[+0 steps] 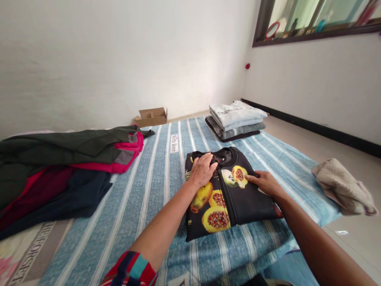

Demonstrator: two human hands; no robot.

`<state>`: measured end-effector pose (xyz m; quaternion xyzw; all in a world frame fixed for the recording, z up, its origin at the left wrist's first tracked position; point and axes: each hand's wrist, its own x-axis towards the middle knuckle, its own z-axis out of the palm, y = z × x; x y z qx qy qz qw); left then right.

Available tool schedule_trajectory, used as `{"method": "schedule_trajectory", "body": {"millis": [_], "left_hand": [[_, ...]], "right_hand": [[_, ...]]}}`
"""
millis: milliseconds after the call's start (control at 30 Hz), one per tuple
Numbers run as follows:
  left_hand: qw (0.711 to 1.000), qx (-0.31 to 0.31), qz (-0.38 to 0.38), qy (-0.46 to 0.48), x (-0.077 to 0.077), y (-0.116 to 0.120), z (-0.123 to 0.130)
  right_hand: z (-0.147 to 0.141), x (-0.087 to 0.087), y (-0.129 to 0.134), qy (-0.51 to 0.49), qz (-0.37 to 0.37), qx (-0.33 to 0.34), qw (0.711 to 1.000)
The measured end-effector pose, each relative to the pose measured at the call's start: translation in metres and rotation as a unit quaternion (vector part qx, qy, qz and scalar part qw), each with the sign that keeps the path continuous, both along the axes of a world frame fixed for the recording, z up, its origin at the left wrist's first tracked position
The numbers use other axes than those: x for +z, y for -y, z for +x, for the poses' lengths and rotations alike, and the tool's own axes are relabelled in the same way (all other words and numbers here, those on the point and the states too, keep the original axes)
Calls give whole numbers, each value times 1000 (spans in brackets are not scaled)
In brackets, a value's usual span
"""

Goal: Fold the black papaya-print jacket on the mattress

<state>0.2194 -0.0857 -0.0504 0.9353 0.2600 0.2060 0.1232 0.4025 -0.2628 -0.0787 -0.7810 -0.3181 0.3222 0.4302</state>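
Folded black jacket [238, 194] is lying on the striped sheet [154, 190] before me. My left hand [203, 171] is resting palm-down, fingers loose, near the collar; right hand [266, 182] is touching the side edge, can't tell if pinching. Probably wanting light, even pressure outward from the zip [226, 194].

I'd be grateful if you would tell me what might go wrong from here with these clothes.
The fruit-print jacket could shift or crease, since the left hand rests near its collar and the right hand is at its side. The beige cloth seems to overhang the edge of the striped sheet, so a tug on that sheet might drop it onto the floor.
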Motion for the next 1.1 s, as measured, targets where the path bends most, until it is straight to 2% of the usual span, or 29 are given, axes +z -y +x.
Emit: {"method": "schedule_trajectory", "body": {"millis": [100,167,267,333,433,500,567,667,733,833,933,1100], "left_hand": [[995,27,-16,98,13,9,-27],[983,91,-50,152,22,23,-57],[950,185,-182,172,28,57,-107],[932,195,-263,154,27,82,-134],[896,199,-373,139,16,112,-157],[868,206,-422,164,4,123,-162],[847,226,-436,204,-9,127,-163],[835,248,-434,230,-28,124,-163],[834,247,-441,220,-34,120,-163],[829,240,-463,202,-32,117,-161],[821,229,-484,198,-22,119,-157],[815,241,-480,217,-4,126,-151]], "right_hand": [[-3,5,12,-9,16,-20,1000],[-8,10,28,-10,33,-44,998],[-26,12,60,41,45,-124,990],[-42,9,80,75,40,-186,979],[-68,-1,100,60,98,-212,970],[-79,-8,104,22,134,-202,970],[-83,-12,102,-24,160,-200,966],[-82,-9,95,-78,176,-228,954],[-79,-6,91,-105,169,-236,951],[-78,-3,89,-136,161,-229,950],[-79,-4,88,-146,166,-236,946],[-80,-4,87,-96,139,-265,949]]}}
